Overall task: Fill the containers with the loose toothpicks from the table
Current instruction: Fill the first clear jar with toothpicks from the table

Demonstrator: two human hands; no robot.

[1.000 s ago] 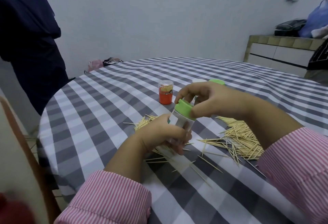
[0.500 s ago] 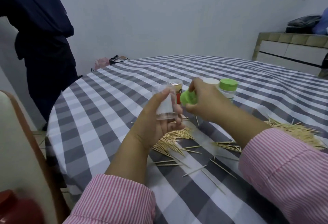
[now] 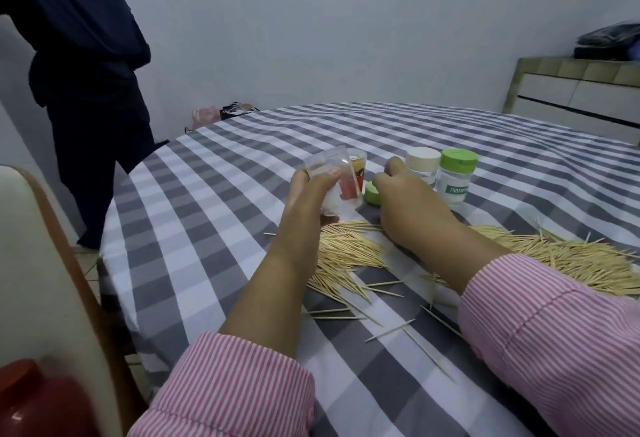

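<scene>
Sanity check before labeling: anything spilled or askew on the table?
Toothpicks lie scattered over the checked tablecloth. The left hand holds the open clear container tilted; its green lid rests by the right hand.

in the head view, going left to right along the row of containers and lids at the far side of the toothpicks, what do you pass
clear open container held in the left hand → loose green lid at the right hand → cream-lidded container → green-lidded toothpick container. The orange container behind the clear one overlaps it, so left out.
</scene>
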